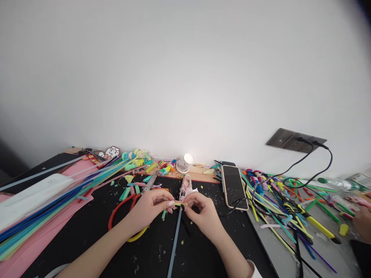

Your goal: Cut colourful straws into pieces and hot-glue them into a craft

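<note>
My left hand (156,202) pinches one end of a short pale-yellow pipe cleaner (177,203) between thumb and fingertips. The other end is in the closed fingertips of my right hand (199,208). Directly below the fingers a long grey-blue strip (174,243) runs toward me over the black mat (150,255); whether it touches the pipe cleaner I cannot tell. A small dark piece shows by my right fingertips. Scissors (118,210) with red and yellow handles lie partly under my left wrist. Just beyond my hands sits a small pink patterned item (185,183), partly hidden.
Pipe cleaners (78,193) spread over pink sheets at left. A paper cup (185,163) stands by the wall. At right are a phone (234,187), yellow-black pliers (314,224), a bottle (336,183) and cables from a wall socket (295,139). Another person's hand (363,224) shows at the right edge.
</note>
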The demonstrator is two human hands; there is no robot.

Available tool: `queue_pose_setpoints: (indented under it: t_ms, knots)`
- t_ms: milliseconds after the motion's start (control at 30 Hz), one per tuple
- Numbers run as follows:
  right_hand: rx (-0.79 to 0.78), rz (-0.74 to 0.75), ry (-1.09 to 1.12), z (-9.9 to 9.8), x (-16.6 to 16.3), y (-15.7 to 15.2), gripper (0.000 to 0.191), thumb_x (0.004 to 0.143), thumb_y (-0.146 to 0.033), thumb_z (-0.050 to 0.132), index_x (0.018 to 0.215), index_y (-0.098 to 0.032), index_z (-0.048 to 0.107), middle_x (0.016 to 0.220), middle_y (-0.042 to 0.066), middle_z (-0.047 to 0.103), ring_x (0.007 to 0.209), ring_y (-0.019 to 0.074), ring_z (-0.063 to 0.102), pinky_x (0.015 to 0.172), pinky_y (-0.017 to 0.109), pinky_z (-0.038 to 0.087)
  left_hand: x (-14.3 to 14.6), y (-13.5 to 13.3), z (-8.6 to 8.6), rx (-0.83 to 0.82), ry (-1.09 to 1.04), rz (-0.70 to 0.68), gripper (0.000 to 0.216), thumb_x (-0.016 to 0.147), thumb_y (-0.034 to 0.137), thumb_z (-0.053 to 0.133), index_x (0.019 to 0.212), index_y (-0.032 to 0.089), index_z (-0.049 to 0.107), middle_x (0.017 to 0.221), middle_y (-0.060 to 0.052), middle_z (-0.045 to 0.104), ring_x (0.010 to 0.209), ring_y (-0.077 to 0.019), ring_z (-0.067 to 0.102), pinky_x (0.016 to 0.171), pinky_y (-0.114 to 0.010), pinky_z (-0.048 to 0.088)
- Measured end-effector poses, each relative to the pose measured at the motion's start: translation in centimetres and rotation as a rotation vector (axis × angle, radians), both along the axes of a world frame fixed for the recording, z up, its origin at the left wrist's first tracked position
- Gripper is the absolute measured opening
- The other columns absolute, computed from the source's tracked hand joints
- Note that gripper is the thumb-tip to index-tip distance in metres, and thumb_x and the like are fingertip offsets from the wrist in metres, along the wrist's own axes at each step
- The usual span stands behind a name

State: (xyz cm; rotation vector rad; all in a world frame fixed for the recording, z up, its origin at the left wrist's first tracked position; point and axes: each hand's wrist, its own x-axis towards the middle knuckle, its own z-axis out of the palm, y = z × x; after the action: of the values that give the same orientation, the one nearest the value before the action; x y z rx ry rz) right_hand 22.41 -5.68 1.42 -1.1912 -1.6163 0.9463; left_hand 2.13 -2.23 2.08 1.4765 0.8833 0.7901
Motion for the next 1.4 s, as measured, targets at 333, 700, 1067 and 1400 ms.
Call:
queue_pose_setpoints:
  t_ms: [333,700,1067,1400]
  knots:
    - [-0.047,0.001,0.028,-0.1,0.0,-0.1,0.006,0.075,-0.022,0.064,0.08,-0.021,0.06,0.07,-0.001,0.065,0.065,0.0138,0.062,0.064,0.025,0.049,-0.1,0.0,-0.4,0.002,0.0,-0.005,0.015,0.082,0.031,0.063,0.082,0.017,0.068,0.076,-0.004,0.072,0.073,-0.0191,0.068,0.077,-0.032,0.053]
    - [-0.054,0.0,0.061,-0.3,0.1,0.1,0.01,0.074,-0.019,0.064,0.084,-0.021,0.061,0.072,-0.001,0.068,0.067,0.0151,0.065,0.065,0.025,0.05,-0.1,0.1,-0.7,0.002,-0.024,-0.007,0.015,0.084,0.031,0.063,0.085,0.017,0.068,0.076,-0.002,0.072,0.074,-0.0182,0.068,0.076,-0.03,0.053]
    - [-0.156,-0.023,0.2,-0.1,0.0,0.2,0.012,0.075,-0.026,0.068,0.082,-0.021,0.06,0.067,-0.001,0.071,0.064,0.0157,0.069,0.066,0.025,0.052,-0.2,0.1,-1.3,0.024,-0.044,0.04,0.028,0.083,0.033,0.065,0.108,0.02,0.066,0.101,-0.007,0.075,0.09,-0.0216,0.071,0.085,-0.033,0.056]
    - [-0.271,0.01,0.331,0.0,-0.1,0.3,0.021,0.074,-0.033,0.073,0.082,-0.021,0.059,0.07,0.001,0.073,0.061,0.0148,0.068,0.066,0.026,0.054,-0.2,-0.5,0.1,0.282,0.165,0.062,0.017,0.084,0.023,0.056,0.09,0.024,0.073,0.096,-0.002,0.076,0.089,-0.0196,0.07,0.078,-0.026,0.055]
